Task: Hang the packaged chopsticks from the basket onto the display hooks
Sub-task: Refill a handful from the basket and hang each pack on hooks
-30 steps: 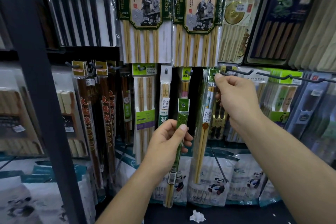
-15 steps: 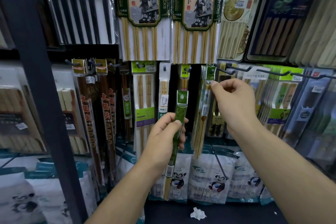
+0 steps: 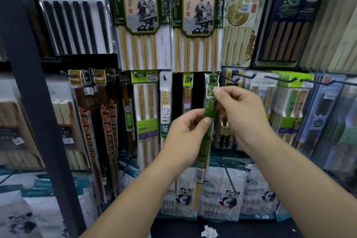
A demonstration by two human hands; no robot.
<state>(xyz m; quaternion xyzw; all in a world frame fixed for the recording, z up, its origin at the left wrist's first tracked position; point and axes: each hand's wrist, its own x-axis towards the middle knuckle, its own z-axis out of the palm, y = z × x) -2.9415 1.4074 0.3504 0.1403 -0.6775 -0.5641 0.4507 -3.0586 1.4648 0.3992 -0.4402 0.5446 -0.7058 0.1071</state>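
A narrow green pack of chopsticks (image 3: 209,110) stands upright in front of the display. My left hand (image 3: 185,137) grips it at mid-length, thumb on its front. My right hand (image 3: 241,116) pinches the pack's upper part from the right, forefinger near its top. Just above it a matching green pack (image 3: 211,81) hangs on a black display hook (image 3: 225,77). The lower end of the held pack, bare bamboo, hangs down over the panda bags. No basket is in view.
Several black hooks (image 3: 278,80) jut out to the right at hand height, with packs behind them. Large chopstick packs (image 3: 139,15) hang above. A dark shelf post (image 3: 32,92) runs down the left. Panda-print bags (image 3: 222,195) fill the bottom row. Crumpled paper (image 3: 209,232) lies below.
My right hand has come off the hanging pack and down onto the top of the held pack. My left hand has moved the pack right and up, toward the hook.
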